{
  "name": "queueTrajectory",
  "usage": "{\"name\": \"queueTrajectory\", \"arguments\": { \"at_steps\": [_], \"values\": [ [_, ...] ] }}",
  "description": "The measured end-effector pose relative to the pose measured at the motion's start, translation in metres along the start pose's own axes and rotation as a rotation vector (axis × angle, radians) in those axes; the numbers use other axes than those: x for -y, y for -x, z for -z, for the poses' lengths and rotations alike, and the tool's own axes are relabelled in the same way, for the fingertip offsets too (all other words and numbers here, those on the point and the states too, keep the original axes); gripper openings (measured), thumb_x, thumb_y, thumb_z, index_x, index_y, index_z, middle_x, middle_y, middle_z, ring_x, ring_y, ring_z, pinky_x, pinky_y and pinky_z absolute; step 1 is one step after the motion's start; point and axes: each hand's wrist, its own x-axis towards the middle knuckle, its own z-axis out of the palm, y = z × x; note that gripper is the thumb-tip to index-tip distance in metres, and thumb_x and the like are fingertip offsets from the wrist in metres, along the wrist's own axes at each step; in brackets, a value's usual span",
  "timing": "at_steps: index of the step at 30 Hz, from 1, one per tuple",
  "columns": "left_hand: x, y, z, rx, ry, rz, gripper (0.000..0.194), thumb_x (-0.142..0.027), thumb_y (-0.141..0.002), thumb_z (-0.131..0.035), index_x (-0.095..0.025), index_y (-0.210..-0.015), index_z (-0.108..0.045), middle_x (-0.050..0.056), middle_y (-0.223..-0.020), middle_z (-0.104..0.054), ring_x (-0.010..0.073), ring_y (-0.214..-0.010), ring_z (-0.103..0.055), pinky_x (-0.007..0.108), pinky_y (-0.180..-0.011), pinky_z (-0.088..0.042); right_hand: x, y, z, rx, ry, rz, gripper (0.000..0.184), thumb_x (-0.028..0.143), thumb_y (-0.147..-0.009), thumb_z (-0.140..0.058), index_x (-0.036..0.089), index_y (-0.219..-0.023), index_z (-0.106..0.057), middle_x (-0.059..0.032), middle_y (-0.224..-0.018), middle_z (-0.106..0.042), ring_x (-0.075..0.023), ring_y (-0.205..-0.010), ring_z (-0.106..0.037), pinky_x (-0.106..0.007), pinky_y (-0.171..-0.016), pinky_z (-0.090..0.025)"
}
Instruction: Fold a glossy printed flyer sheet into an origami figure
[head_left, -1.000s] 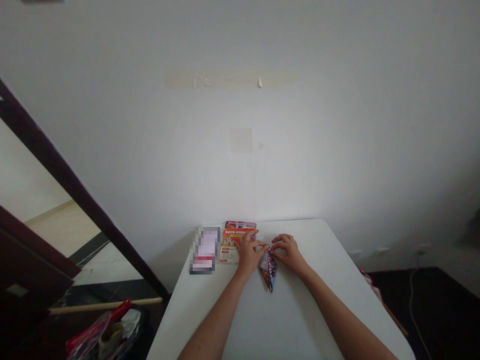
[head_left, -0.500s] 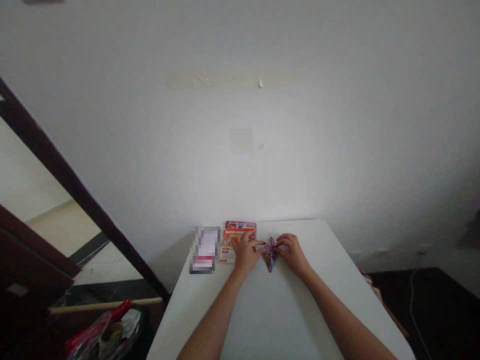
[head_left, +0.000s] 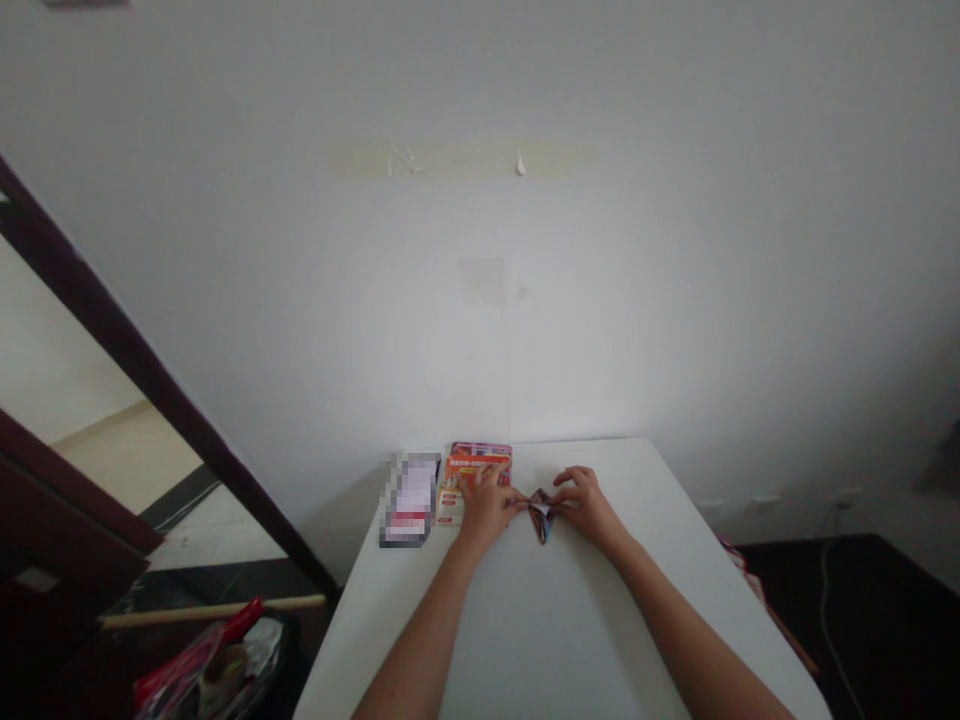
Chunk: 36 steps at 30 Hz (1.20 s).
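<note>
A small piece of folded, colourfully printed paper is pinched between both hands over the white table. Its lower end tapers to a point toward me, and a pale patch shows in its middle. My left hand grips its left edge between thumb and forefinger, the other fingers raised over a printed leaflet. On the opposite edge, my right hand pinches the paper, its other fingers curled above. The fingertips cover part of the paper's sides.
Left of the leaflet lies a phone, its screen blurred out. The table's far edge meets a white wall. On the floor at lower left stands a bin holding wrappers, beside a wooden stick. A cable hangs at the right.
The paper has gone from a long diamond to a shorter shape, spread open at its upper part with a pale inside showing. My left hand has shifted slightly left and down.
</note>
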Motion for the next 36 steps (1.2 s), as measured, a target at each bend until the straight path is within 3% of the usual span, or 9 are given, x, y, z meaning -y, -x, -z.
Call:
{"name": "queueTrajectory", "arguments": {
  "at_steps": [5, 8, 14, 21, 30, 36],
  "values": [
    [-0.001, 0.002, 0.0, -0.012, -0.003, -0.011, 0.02, -0.051, -0.084, -0.066, -0.035, -0.08, -0.079, -0.002, -0.147, -0.051, 0.0368, -0.14, -0.031, 0.077, -0.109, 0.004, -0.004, 0.0, 0.007, 0.109, 0.022, 0.058, 0.011, 0.028, -0.076, -0.078, 0.035, -0.085, -0.079, -0.0063, -0.114, -0.064, -0.0274, -0.118, -0.047, -0.046, -0.103, -0.043],
    [-0.004, 0.003, -0.003, -0.009, -0.009, -0.015, 0.014, -0.047, -0.082, -0.071, -0.035, -0.082, -0.077, -0.003, -0.146, -0.052, 0.0352, -0.139, -0.033, 0.078, -0.109, 0.003, -0.007, 0.0, 0.01, 0.154, 0.041, 0.082, 0.013, 0.029, -0.078, -0.076, 0.035, -0.09, -0.079, -0.006, -0.116, -0.064, -0.0272, -0.12, -0.047, -0.046, -0.105, -0.041],
    [-0.007, 0.004, -0.005, 0.003, -0.011, -0.043, 0.019, -0.042, -0.078, -0.076, -0.038, -0.097, -0.075, -0.002, -0.146, -0.051, 0.0318, -0.138, -0.034, 0.077, -0.11, 0.002, -0.006, -0.001, 0.006, 0.089, 0.082, 0.091, 0.011, 0.034, -0.087, -0.067, 0.03, -0.089, -0.077, -0.0059, -0.109, -0.066, -0.0239, -0.113, -0.053, -0.041, -0.099, -0.045],
    [-0.012, 0.005, -0.006, -0.021, -0.046, -0.029, 0.013, -0.045, -0.081, -0.072, -0.035, -0.089, -0.076, -0.002, -0.153, -0.042, 0.0335, -0.139, -0.033, 0.079, -0.109, -0.001, 0.005, -0.001, -0.004, 0.037, 0.23, -0.045, 0.012, 0.035, -0.086, -0.067, 0.027, -0.093, -0.072, -0.0063, -0.115, -0.062, -0.0246, -0.115, -0.052, -0.041, -0.099, -0.043],
    [-0.026, 0.002, -0.01, -0.05, -0.106, 0.07, 0.016, -0.047, -0.084, -0.068, -0.032, -0.083, -0.073, -0.002, -0.15, -0.046, 0.0362, -0.136, -0.035, 0.083, -0.104, -0.013, 0.023, -0.003, -0.002, 0.041, 0.32, -0.142, 0.014, 0.036, -0.086, -0.067, 0.027, -0.095, -0.069, -0.007, -0.118, -0.059, -0.0249, -0.116, -0.05, -0.039, -0.099, -0.04],
    [-0.029, 0.001, -0.01, -0.071, -0.109, 0.099, 0.016, -0.049, -0.083, -0.068, -0.034, -0.089, -0.074, -0.002, -0.15, -0.047, 0.0359, -0.136, -0.036, 0.083, -0.104, -0.009, 0.024, -0.007, -0.004, 0.072, 0.304, -0.247, 0.015, 0.035, -0.083, -0.07, 0.029, -0.098, -0.07, -0.0054, -0.125, -0.055, -0.025, -0.118, -0.048, -0.039, -0.101, -0.039]
  ]
}}
